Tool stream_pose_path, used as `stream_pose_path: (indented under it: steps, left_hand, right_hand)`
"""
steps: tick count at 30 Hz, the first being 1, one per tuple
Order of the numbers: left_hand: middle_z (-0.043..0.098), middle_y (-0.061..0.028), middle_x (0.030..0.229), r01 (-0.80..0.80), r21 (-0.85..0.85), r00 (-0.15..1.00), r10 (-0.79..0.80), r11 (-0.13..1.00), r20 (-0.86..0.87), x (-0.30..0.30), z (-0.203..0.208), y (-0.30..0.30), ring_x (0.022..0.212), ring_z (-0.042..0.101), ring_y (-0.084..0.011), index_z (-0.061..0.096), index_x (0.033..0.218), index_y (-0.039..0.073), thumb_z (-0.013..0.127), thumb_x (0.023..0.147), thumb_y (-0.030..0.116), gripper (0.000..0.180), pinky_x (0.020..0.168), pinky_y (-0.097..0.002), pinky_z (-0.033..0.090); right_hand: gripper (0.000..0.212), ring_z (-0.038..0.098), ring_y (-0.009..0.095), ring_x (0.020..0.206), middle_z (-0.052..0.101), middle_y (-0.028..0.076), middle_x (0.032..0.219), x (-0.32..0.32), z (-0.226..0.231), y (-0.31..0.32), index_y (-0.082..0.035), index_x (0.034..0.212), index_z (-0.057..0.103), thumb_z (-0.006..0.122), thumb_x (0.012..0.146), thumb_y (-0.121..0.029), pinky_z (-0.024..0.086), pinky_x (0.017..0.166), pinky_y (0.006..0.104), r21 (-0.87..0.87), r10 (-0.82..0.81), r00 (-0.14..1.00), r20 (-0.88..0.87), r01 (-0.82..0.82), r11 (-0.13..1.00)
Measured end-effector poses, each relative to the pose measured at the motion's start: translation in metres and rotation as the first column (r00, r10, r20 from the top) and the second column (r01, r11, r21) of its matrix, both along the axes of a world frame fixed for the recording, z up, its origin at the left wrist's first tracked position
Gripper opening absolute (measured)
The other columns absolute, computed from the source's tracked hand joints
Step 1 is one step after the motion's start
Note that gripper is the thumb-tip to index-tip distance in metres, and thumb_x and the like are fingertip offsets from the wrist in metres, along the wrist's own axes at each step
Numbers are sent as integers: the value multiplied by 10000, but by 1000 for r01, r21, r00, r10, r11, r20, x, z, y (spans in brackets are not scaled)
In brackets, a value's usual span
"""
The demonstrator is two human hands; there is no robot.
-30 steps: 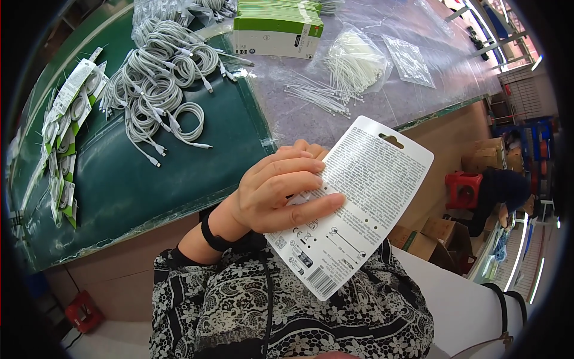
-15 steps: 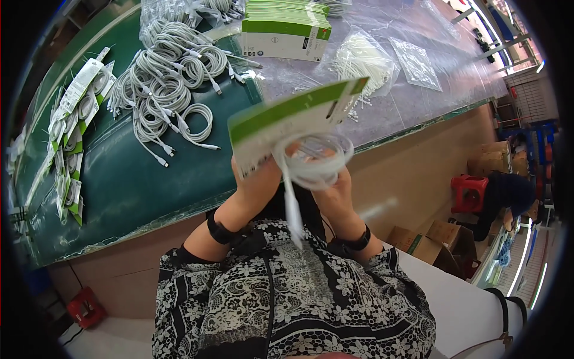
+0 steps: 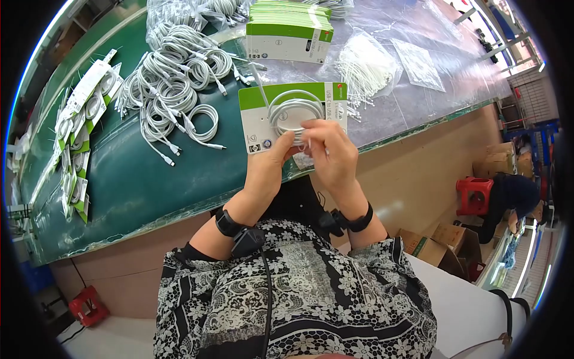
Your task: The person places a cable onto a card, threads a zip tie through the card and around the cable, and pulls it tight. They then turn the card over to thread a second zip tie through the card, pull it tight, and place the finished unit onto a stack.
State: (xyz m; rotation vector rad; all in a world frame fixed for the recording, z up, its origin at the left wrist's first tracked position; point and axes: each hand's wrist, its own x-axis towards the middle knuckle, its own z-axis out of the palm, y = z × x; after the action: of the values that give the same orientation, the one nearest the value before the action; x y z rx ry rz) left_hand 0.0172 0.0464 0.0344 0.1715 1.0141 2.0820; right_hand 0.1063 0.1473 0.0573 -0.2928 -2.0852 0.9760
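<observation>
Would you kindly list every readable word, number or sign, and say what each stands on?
I won't copy wording, but print shows here:
Card in the left hand: lettering at right, partly covered; small signs lower left.
Card stack: lettering and small signs on its front face.
Packaged cards at left: print too small to read.

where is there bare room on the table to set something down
On the green tabletop, bare room lies between the carded cables, the loose coils and the near edge. It is crowded beyond the held card, with stacked cards and white ties.
</observation>
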Motion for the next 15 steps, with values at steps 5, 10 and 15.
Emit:
stream_pose_path:
  steps: [5,10,15]
  left_hand:
    - [614,-90,1081,-3,20,999,4,1000,-37,3,2,-2,944,638,-181,519,1195,-1,582,920,45,286,813,-314,552]
    - [605,-108,1108,-65,-5,993,64,998,-95,5,-8,-3,944,644,-195,494,1218,-9,568,931,52,302,823,-320,559]
    - [596,-112,1127,-52,35,997,54,998,-48,4,-10,-2,975,639,-204,458,1250,-9,556,941,57,331,845,-329,560]
  right_hand:
    - [103,613,113,661,676,83,843,-5,-10,6,-21,915,605,619,847,56,504,606,241,103,-35,999,15,34,994]
    - [79,592,75,650,679,56,791,-2,-2,5,-25,937,601,623,874,17,484,592,219,-372,76,992,99,-34,928]
    - [77,592,73,653,677,49,783,1,-4,2,-24,958,606,632,886,-20,483,582,229,-459,69,996,53,-37,888]
